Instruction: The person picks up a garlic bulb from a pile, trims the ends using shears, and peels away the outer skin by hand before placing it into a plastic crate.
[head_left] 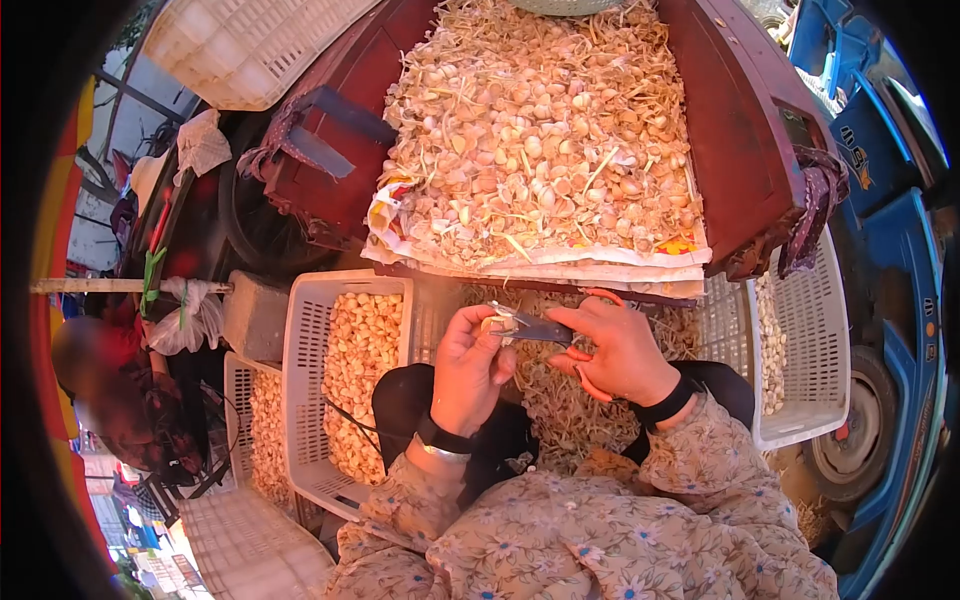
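Observation:
My left hand (468, 372) pinches a small garlic bulb (497, 323) between thumb and fingertips, with dry stalk bits showing at its top. Around the red-orange handles of a pair of scissors (543, 331) my right hand (632, 352) is closed. The dark blades point left and reach right up to the garlic. Both hands are above my lap, just in front of the cart's near edge. Loose garlic and dry stalks make a big heap (540, 150) on the cart bed ahead.
Dark red cart sides (745, 110) flank the heap. A white crate (305, 400) of garlic stands at my left, another crate (815, 350) at my right. Stalk scraps (575, 415) lie between my knees. A person (130, 400) sits far left; a blue vehicle (900, 270) stands at right.

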